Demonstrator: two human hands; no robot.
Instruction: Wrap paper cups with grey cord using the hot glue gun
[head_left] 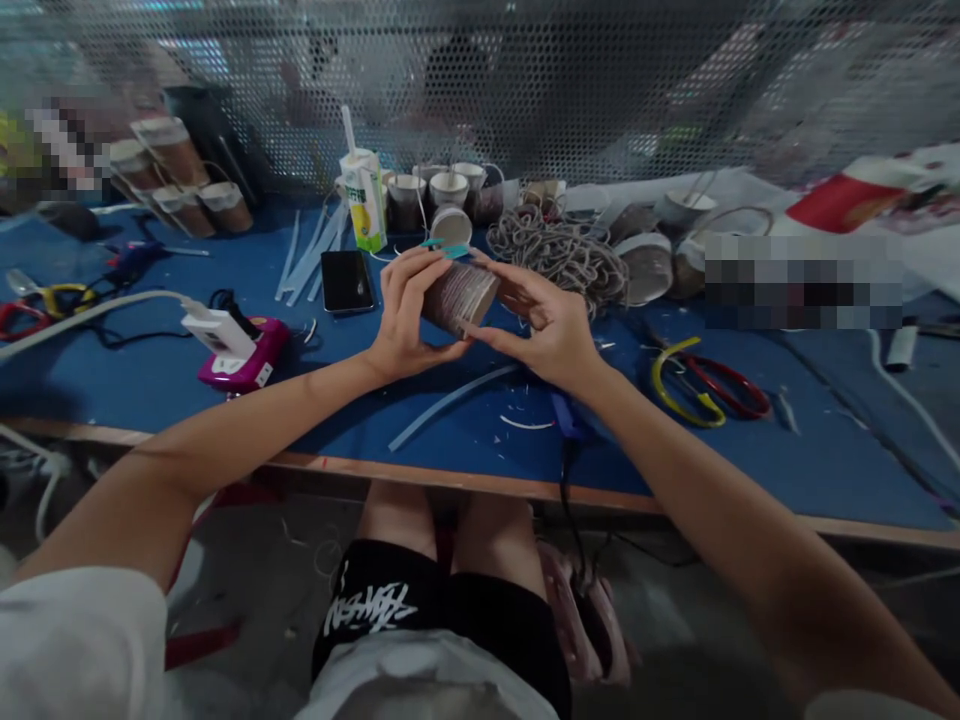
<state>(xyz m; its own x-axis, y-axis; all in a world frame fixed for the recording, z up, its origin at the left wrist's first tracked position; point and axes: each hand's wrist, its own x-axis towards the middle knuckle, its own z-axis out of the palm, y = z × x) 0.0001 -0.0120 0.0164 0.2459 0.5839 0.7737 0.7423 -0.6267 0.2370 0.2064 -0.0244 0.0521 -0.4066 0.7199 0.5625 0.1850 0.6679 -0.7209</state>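
Note:
Between my two hands, above the blue table, is a small brown cup [466, 297] wound with cord, tilted on its side. My left hand [409, 310] wraps its left side, fingers over the top and thumb underneath. My right hand [551, 325] holds the right end between thumb and fingers. Something teal shows at the left fingertips; I cannot make out what it is. Just behind the hands lies another cup [451, 228], its pale round end facing me. A heap of grey cord [559, 260] is to its right. Below the hands lies a translucent glue stick [450, 405].
A drink carton [365, 200], a phone [347, 280] and a magenta power adapter [244, 355] stand left. Several cups [409, 200] line the back by a perforated metal screen [600, 90]. A yellow-and-red-handled tool [688, 385] lies right. A blue tool [571, 415] with a black cable sits near the front edge.

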